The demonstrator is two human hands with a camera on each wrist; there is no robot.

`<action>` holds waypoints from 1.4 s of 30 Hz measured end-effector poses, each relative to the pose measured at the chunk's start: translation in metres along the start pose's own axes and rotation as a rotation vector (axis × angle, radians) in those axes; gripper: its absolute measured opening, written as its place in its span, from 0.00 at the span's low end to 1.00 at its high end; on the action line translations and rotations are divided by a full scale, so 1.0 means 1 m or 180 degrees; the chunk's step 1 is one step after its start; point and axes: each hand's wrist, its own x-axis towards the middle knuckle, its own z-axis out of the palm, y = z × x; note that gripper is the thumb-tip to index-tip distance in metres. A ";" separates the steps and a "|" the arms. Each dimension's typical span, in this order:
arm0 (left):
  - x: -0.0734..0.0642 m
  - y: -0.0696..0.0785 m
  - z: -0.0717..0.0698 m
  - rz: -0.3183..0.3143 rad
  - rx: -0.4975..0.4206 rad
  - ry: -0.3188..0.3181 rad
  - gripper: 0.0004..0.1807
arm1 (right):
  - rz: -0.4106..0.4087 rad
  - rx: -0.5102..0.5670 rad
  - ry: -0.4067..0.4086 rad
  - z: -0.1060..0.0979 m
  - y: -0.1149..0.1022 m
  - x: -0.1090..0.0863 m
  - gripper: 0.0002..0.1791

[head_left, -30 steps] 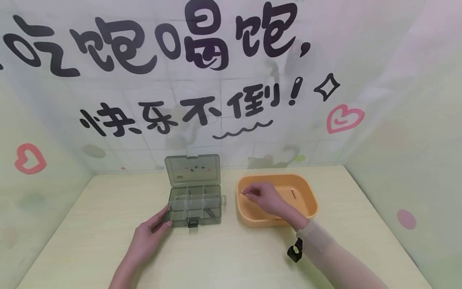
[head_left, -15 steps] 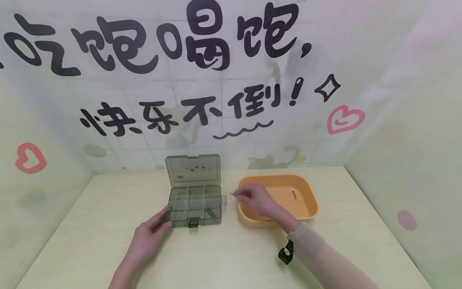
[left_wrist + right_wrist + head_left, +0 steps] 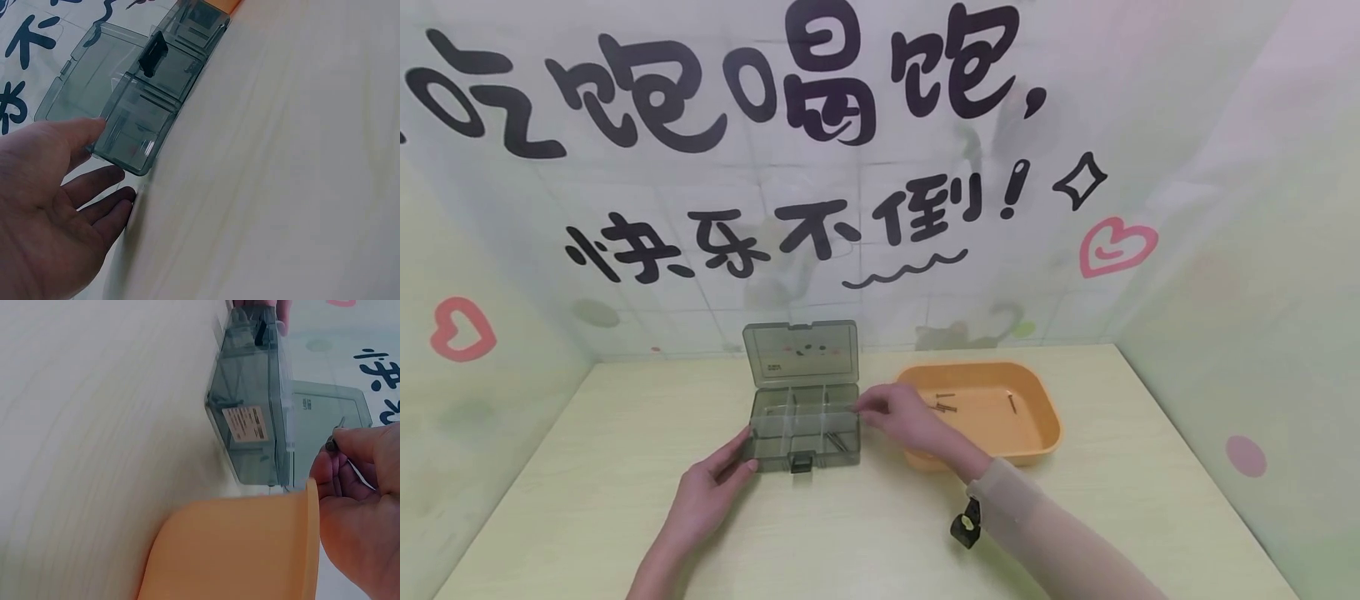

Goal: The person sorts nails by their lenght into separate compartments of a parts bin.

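A smoky clear compartment box (image 3: 805, 462) stands on the table with its lid (image 3: 801, 354) raised. My left hand (image 3: 703, 492) touches the box's left end; the left wrist view shows its fingers (image 3: 94, 184) fairly straight and relaxed by the corner. Between thumb and fingertips, my right hand (image 3: 902, 412) pinches a small metal screw (image 3: 342, 422). That hand is at the box's right side, its fingertips right at the rim. Several dark screws (image 3: 837, 442) lie in the front right compartment.
An orange tray (image 3: 1048, 442) stands right of the box, partly under my right forearm. Several screws (image 3: 946, 407) lie at its left, with a single screw (image 3: 1012, 404) farther right. Printed walls enclose the table (image 3: 880, 533) at the back and sides.
My right hand has moved left from over the tray to the box's right rim, carrying the pinched screw. Screws in the tray are uncovered. The left hand and box have stayed put.
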 end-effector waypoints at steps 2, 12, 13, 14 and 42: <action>0.000 0.000 0.000 0.0008 -0.0009 0.0003 0.31 | -0.0015 -0.0066 0.0044 0.005 -0.002 0.001 0.10; 0.000 0.001 0.000 -0.0046 0.0001 -0.0008 0.31 | 0.0078 -0.0415 0.0267 0.024 -0.010 0.011 0.08; 0.000 0.001 -0.001 -0.0054 0.0003 -0.0012 0.31 | 0.0077 -0.0425 0.0267 0.025 -0.011 0.012 0.08; 0.000 0.000 -0.001 -0.0059 0.0005 -0.0012 0.31 | 0.0074 -0.0434 0.0265 0.026 -0.011 0.013 0.08; 0.000 0.001 -0.001 0.0014 -0.0009 0.0010 0.31 | 0.0205 -0.0450 0.0138 0.028 -0.009 0.021 0.09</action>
